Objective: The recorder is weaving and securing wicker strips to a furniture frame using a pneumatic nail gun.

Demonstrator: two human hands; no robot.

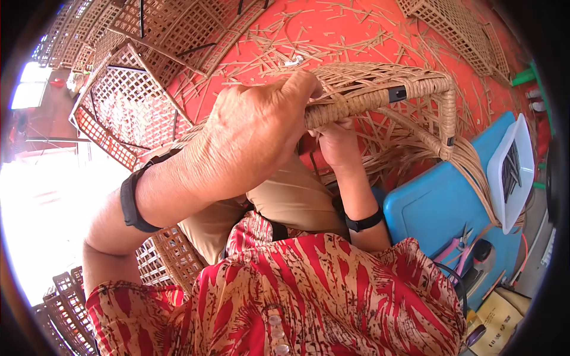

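A woven wicker piece [380,74], its frame wrapped in tan strands, is held in front of me above my knees. My left hand [255,133] is closed over the wrapped frame bar [353,105], thumb and fingers curled down around it. Just under that bar my right hand [338,144] is closed, its fingertips pinched close to the wrapping. What those fingertips hold is hidden behind the bar and my left hand. A small black fitting [397,94] sits on the bar to the right of my hands.
At my right stands a blue surface [427,199] bearing a white tray of dark strips [515,169] and pink-handled pliers [456,249]. Long loose strands [475,172] drape over it. Strand scraps [332,41] litter the red floor. Woven panels [127,98] stand at the left.
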